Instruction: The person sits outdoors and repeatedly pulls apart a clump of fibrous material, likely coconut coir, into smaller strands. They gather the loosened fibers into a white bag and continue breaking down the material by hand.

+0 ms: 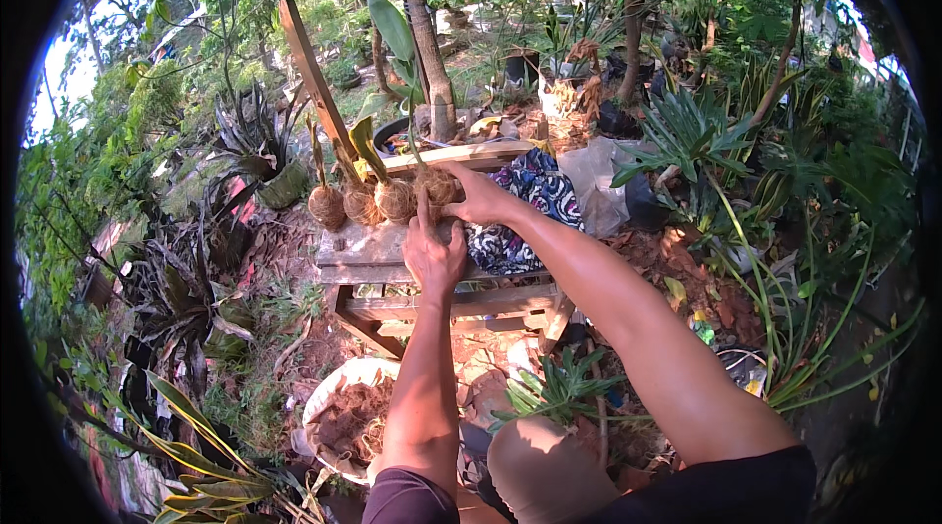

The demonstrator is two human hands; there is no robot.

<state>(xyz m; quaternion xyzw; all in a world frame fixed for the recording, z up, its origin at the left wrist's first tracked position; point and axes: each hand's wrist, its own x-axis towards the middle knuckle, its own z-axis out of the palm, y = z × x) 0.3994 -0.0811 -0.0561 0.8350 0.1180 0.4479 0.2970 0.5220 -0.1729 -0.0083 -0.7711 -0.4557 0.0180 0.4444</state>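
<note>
Four fibre-wrapped root balls stand in a row on a small wooden bench (368,252). At the right end, the root ball (437,187) with a tall green leaf (392,27) is between my two hands. My right hand (482,196) grips its right side, thumb and fingers apart around it. My left hand (434,252) is in front, one finger extended against the ball. Just left is a ball (395,201) bearing a yellow-edged leaf, then another ball (360,204) and the leftmost ball (326,207). A patterned cloth (533,193) lies on the bench under my right forearm.
An upright wooden plank (316,82) leans behind the balls. Below the bench at the left, an open sack (353,377) holds brown fibre. A clear plastic bag (596,182) lies right of the cloth. Trees, potted plants and leafy plants (692,134) surround the bench.
</note>
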